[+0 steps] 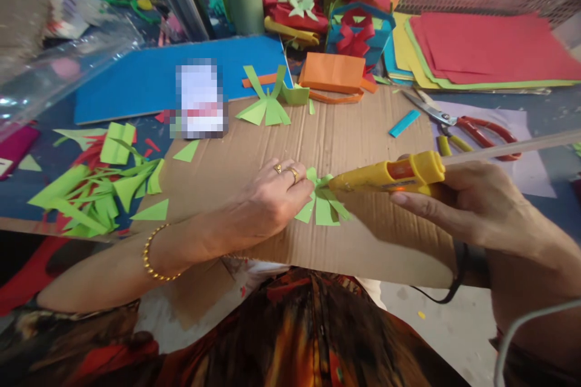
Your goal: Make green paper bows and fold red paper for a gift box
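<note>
Green paper cutout (324,208) sits on the cardboard (363,133), between our hands, strips fanning toward us. Left hand (267,199) is nearer, fingers at its left edge; we can't tell if that grip pinches. Right hand (472,205) has its grip wrapped round the yellow glue gun (385,175), long axis sideways, nozzle pointing left at the gathered top.

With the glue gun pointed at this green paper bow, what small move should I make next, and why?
Probably squeeze a small dab from the yellow glue gun onto the green paper bow. Your right hand has its nozzle at the bow's upper middle, and your left hand is at its left side. Whether glue is already there, I can't tell.
</note>
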Motion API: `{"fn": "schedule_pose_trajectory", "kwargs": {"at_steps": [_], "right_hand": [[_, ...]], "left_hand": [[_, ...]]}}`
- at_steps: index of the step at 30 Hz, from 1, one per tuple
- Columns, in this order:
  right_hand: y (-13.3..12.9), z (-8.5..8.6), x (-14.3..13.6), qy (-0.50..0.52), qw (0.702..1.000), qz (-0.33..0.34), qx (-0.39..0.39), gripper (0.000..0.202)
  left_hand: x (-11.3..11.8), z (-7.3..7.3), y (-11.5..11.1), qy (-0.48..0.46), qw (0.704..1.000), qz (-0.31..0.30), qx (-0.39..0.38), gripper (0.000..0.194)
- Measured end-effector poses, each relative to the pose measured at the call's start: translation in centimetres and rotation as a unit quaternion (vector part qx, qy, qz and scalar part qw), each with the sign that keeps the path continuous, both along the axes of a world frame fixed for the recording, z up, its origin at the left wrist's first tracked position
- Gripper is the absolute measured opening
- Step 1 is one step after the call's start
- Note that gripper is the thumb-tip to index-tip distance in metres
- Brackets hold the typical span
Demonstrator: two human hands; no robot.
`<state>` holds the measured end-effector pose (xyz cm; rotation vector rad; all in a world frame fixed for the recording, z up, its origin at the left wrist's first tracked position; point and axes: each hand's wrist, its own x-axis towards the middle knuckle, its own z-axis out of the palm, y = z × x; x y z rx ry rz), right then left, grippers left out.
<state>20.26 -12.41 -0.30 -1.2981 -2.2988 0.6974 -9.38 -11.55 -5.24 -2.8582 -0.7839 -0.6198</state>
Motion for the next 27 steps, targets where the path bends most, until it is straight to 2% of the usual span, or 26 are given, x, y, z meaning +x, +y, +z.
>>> {"fn": "schedule_pose_trajectory", "kwargs": {"at_steps": [6, 12, 18, 23, 27], "right_hand": [[0.09, 0.17, -0.43, 0.022, 0.999, 0.02, -0.015, 0.06], [0.0, 0.21, -0.31, 0.024, 0.999, -0.021, -0.006, 0.064], [0.12, 0.42, -0.86, 0.028, 0.999, 0.011, -0.011, 0.061], [0.02, 0.27, -0.27, 0.016, 1.0, 0.01, -0.012, 0.054], [-0.07, 0.16, -0.54, 0.016, 1.0, 0.014, -0.012, 0.06]], "left_hand": [[-0.16, -0.08, 0.06, -0.001, 1.0, -0.002, -0.003, 0.02], [-0.22, 0.17, 0.04, -0.005, 1.0, -0.004, -0.014, 0.021], [-0.24, -0.05, 0.11, -0.012, 1.0, 0.002, -0.014, 0.021], [-0.27, 0.03, 0.14, 0.008, 1.0, 0.006, -0.008, 0.022], [-0.23, 0.07, 0.06, 0.003, 1.0, 0.01, -0.008, 0.022]]}}
